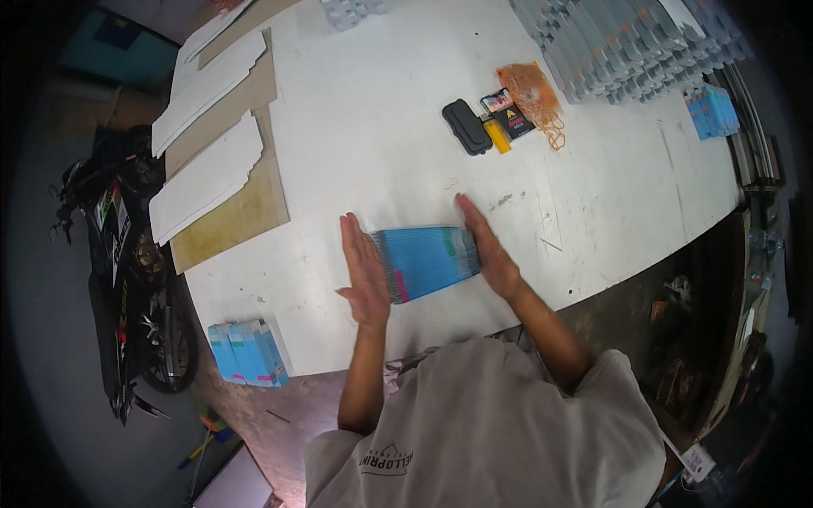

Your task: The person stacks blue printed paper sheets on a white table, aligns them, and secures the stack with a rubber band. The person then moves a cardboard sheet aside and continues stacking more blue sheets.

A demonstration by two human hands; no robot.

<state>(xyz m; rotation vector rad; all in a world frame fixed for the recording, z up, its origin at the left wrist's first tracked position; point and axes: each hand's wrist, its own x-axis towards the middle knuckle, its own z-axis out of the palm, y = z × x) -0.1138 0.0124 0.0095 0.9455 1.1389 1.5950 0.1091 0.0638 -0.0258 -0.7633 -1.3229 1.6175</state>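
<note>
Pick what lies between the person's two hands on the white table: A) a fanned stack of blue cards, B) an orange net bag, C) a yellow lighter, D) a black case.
A: the blue cards lie fanned between the left hand and right hand.

Person wearing a loose, light grey short-sleeved T-shirt, sleeves ending above the elbows. Small dark printed mark with a peaked outline showing on the chest area. Forearms bare; left hand (366, 275) and right hand (489, 254) wearing no gloves, rings or watch.
</note>
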